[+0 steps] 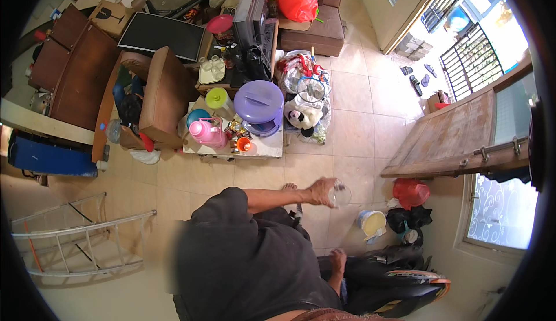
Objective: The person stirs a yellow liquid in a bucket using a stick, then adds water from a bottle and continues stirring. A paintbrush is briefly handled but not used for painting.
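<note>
My left arm reaches across to the right, and my left hand (pixel 320 192) is closed around a clear drinking glass (pixel 340 195). The glass is tilted, its round rim facing me, and the hand is slightly blurred. Lower down, my right hand (pixel 337 258) hangs beside the dark motorbike (pixel 376 277), its fingers loosely apart with nothing visible in them. Whether it touches the motorbike I cannot tell. Nearest to the glass on the floor is a white tub with a yellowish top (pixel 372 223).
Ahead, a low table (pixel 255 149) bears a pink jug (pixel 207 133), a purple lidded bucket (pixel 259 104) and an orange cup (pixel 243 144). Beside it lies a heap of cloth and plush toys (pixel 304 115). A ladder (pixel 87 228) leans left; a red bag (pixel 412 193) and wooden door (pixel 446 130) stand right.
</note>
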Available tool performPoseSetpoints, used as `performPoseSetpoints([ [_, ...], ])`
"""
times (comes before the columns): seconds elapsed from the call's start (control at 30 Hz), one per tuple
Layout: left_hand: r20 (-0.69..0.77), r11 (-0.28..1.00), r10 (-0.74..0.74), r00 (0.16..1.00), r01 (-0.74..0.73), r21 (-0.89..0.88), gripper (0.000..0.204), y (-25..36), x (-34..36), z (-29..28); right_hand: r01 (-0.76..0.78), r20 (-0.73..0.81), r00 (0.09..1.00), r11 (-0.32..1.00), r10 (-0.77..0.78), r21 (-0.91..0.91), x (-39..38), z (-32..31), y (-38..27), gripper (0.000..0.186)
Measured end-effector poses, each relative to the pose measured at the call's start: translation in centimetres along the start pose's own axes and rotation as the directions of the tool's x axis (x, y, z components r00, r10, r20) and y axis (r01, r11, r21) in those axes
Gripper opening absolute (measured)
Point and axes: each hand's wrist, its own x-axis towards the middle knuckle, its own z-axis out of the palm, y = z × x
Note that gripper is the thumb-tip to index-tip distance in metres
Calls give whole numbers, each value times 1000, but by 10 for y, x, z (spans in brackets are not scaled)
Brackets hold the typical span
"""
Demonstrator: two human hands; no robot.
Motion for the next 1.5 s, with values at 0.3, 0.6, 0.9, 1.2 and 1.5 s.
performPoseSetpoints([
  [0.3,-412,992,-87,907,117,48,76,9,-72,-227,-550,-18,795,733,606,399,3,6,-147,36],
  [0.6,-855,951,76,512,221,217,58,-84,-110,-514,-589,234,772,526,591,613,-145,197,-272,22],
  [0.9,-953,678,-214,216,735,15,66,-274,-106,-653,-803,560,390,-28,731,596,-125,208,-460,34],
  [1.2,-928,621,-325,182,781,-65,65,-393,-118,-695,-828,603,270,-139,750,544,-88,211,-524,33],
  [1.5,-862,759,-418,286,632,-159,70,-451,-117,-692,-880,548,229,-70,804,470,-62,215,-515,34],
])
